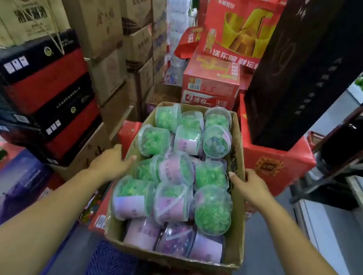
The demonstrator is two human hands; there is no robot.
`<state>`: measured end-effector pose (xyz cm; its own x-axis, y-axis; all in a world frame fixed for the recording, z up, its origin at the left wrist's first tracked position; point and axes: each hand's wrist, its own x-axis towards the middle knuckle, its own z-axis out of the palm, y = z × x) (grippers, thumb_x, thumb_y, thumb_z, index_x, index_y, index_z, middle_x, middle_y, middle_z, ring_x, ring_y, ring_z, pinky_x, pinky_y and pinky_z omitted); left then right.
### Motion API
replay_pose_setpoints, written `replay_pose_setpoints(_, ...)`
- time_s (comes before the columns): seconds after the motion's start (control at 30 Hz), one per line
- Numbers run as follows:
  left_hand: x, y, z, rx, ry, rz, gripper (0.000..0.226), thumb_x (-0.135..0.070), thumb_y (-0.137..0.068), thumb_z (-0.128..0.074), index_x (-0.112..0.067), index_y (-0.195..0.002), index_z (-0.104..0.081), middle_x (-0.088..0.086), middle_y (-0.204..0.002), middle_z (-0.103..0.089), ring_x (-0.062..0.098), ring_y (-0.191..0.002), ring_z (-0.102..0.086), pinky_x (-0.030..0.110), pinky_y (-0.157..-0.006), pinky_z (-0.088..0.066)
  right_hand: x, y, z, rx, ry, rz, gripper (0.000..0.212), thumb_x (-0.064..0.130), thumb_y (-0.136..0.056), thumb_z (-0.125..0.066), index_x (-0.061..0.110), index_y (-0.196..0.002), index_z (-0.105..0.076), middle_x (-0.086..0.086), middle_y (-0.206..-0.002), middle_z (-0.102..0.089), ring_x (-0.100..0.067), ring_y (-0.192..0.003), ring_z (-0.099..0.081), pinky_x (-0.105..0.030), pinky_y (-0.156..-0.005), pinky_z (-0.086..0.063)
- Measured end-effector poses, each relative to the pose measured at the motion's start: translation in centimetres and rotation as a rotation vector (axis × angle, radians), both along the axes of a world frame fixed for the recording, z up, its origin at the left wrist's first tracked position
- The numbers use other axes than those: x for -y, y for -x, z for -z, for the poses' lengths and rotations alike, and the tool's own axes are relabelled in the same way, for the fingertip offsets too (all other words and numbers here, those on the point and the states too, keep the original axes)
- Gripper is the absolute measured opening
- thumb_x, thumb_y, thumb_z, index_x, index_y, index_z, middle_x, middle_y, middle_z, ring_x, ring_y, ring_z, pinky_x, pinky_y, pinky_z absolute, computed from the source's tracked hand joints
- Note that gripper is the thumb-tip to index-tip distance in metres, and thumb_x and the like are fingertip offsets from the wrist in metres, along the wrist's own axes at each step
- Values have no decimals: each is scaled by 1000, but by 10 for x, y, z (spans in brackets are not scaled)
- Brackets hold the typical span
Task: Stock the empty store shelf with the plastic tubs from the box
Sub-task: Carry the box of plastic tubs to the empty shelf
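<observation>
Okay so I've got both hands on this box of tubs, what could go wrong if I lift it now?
1. The tubs are heaped loosely on their sides, some about level with the rim of the cardboard box; tilting it could spill them.
2. Your left hand and right hand grip only the thin side walls, which may flex under the load.
3. Stacked red cartons crowd the box closely, so swinging it could knock them.

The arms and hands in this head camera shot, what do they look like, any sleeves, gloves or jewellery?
Both arms are bare up to the frame edge, with no sleeves showing. The left hand and right hand wear no gloves, and no watch, bracelet or ring shows. Fingernails look short and unpainted, though the picture is soft.
</observation>
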<state>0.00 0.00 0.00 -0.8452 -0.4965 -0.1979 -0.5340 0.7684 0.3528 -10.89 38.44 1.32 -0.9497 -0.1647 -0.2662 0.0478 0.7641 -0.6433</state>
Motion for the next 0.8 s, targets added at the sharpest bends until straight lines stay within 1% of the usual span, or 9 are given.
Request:
replay_pose_setpoints(0.1, 10, 18, 8, -35, -19, -8, 57, -62, -90, -48, -9, -112, -50, 16, -109, -66, 36, -95, -64, 44, -78, -55, 6, 15, 6, 25, -33, 45, 39, 50, -97, -54, 12, -107, -56, -7, -93, -63, -29, -89, -62, -34, -65, -43)
replay_pose_setpoints(0.13, 12, 21, 11, -4, -51, -17, 55, -61, -90, -49, -10, -109, -51, 16, -106, -67, 35, -93, -64, 43, -77, -54, 8, 18, 8, 47, -47, 62, 38, 49, -98, -52, 12, -105, -55, -7, -90, -62, -30, -89, -62, -34, -64, -42)
replay_pose_setpoints(0.2, 16, 30, 18, 10, -143, -24, 52, -59, -91, -52, -10, -108, -57, 16, -105, -68, 35, -94, -64, 40, -78, -53, 13, 29, 10, 82, -57, 108, 36, 46, -99, -49, 11, -103, -56, -8, -86, -60, -33, -84, -62, -34, -62, -43)
replay_pose_setpoints(0.27, 15, 36, 26, 1, -277, -42, 47, -51, -95, -51, -8, -105, -67, 17, -106, -70, 34, -96, -65, 38, -80, -52, 17, 32, 17, 137, -27, 193, 35, 43, -100, -48, 9, -100, -59, -8, -79, -57, -30, -75, -58, -32, -60, -41)
replay_pose_setpoints(0.33, 10, 35, 35, -24, -425, -99, 48, -46, -98, -49, -3, -103, -71, 21, -105, -71, 35, -100, -66, 39, -85, -52, 21, 26, 27, 174, 28, 291, 37, 42, -101, -48, 10, -85, -57, -9, -71, -53, -28, -68, -54, -32, -60, -37)
replay_pose_setpoints(0.37, 8, 34, 41, -55, -459, -127, 50, -46, -99, -48, -2, -102, -71, 22, -103, -71, 36, -100, -67, 42, -88, -53, 22, 23, 31, 164, 48, 321, 39, 42, -101, -48, 11, -77, -53, -9, -67, -51, -26, -65, -51, -32, -60, -35)
replay_pose_setpoints(0.47, 7, 31, 49, -121, -481, -166, 54, -48, -99, -46, -1, -95, -72, 23, -96, -72, 37, -96, -67, 45, -90, -53, 22, 18, 34, 122, 84, 352, 43, 42, -101, -50, 16, -68, -42, -7, -62, -46, -24, -61, -47, -32, -61, -33)
replay_pose_setpoints(0.67, 11, 28, 42, -133, -486, -129, 47, -40, -101, -46, -3, -93, -73, 18, -92, -72, 33, -91, -66, 36, -79, -48, 24, 13, 30, 76, 115, 357, 41, 38, -102, -51, 15, -69, -41, -7, -64, -45, -22, -61, -44, -32, -58, -29)
replay_pose_setpoints(0.8, 17, 22, 44, -127, -487, -76, 48, -41, -102, -44, -6, -86, -73, 14, -83, -73, 32, -83, -67, 38, -78, -51, 24, 4, 30, 83, 83, 362, 39, 37, -102, -50, 13, -72, -43, -9, -66, -47, -24, -62, -46, -32, -59, -32)
